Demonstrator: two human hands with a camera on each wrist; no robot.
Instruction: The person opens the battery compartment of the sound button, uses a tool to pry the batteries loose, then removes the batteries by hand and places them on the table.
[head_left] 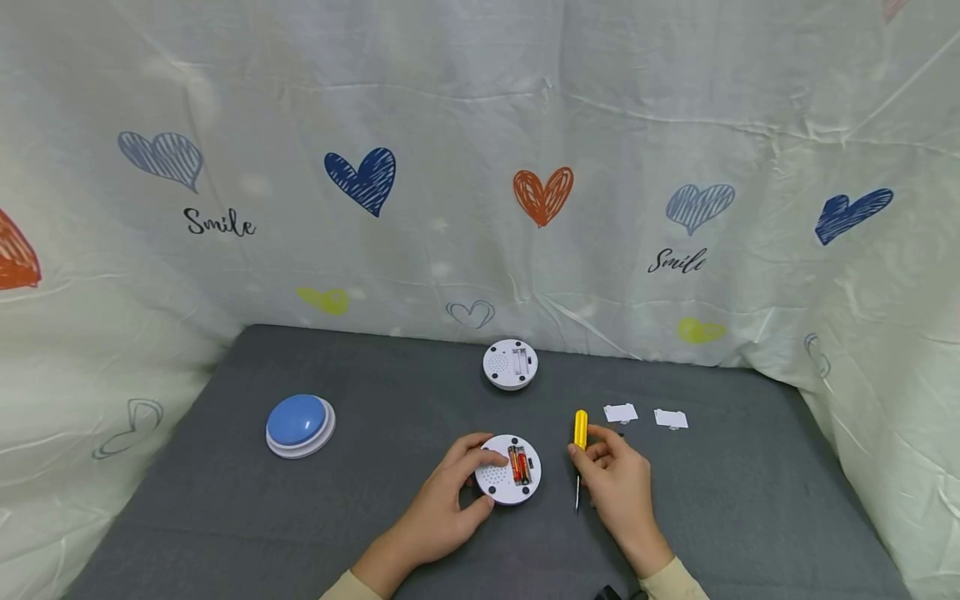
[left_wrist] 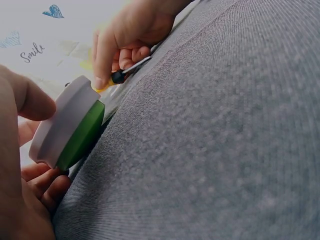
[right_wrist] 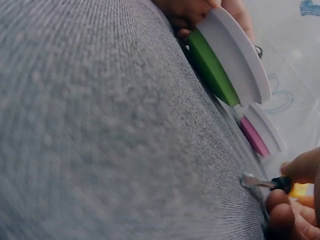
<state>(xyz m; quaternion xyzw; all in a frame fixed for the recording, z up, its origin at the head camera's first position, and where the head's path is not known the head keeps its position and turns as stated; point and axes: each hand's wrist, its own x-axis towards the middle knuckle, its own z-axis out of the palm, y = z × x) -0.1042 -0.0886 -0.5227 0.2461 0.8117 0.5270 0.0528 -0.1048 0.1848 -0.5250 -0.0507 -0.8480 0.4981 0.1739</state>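
Observation:
My left hand [head_left: 446, 505] grips a round push button [head_left: 491, 493] by its sides, an index finger lying over its back. The button is upside down, its white base up and its green dome [left_wrist: 82, 135] facing the cloth. Two red batteries [head_left: 519, 466] sit in its uncovered compartment. Just to the right, my right hand [head_left: 621, 490] pinches a yellow-handled screwdriver [head_left: 581, 428]. Its metal shaft [right_wrist: 257, 182] points toward me, tip close over the cloth.
Behind lies another upturned button [head_left: 498, 364] with a pink dome [right_wrist: 254, 137] and a bare compartment. A blue button [head_left: 297, 420] stands dome up at the left. Two white battery covers [head_left: 620, 412] lie at the right. A dark object [head_left: 607, 593] shows at the front edge.

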